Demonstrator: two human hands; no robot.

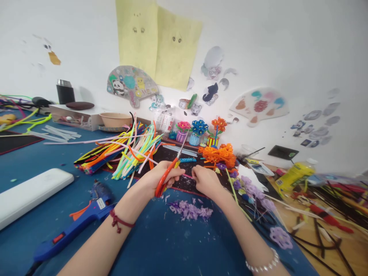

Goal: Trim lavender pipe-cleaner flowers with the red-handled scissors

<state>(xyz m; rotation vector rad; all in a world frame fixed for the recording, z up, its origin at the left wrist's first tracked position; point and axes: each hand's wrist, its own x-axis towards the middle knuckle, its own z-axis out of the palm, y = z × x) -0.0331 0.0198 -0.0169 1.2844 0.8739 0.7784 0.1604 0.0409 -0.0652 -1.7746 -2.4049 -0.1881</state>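
My left hand (165, 176) is closed around a pair of scissors (170, 174) with orange handles, the blades pointing up and away. Its thumb and forefinger reach toward my right hand (205, 179), whose fingers are pinched together. A thin pinkish strip shows between the two hands, but I cannot tell whether either one grips it. Both hands are over the front of a dark mat (188, 184). Just below them on the blue table lies a pile of light purple fuzzy clippings (191, 211). Purple pipe-cleaner flowers (251, 188) lie beside my right wrist.
A blue glue gun (77, 226) and a white case (34, 195) lie at left. Bundled coloured pipe cleaners (138, 149) are behind my left hand. Orange pipe-cleaner flowers (220, 155), small potted flowers (198, 132) and a yellow bottle (297, 176) stand farther back and right.
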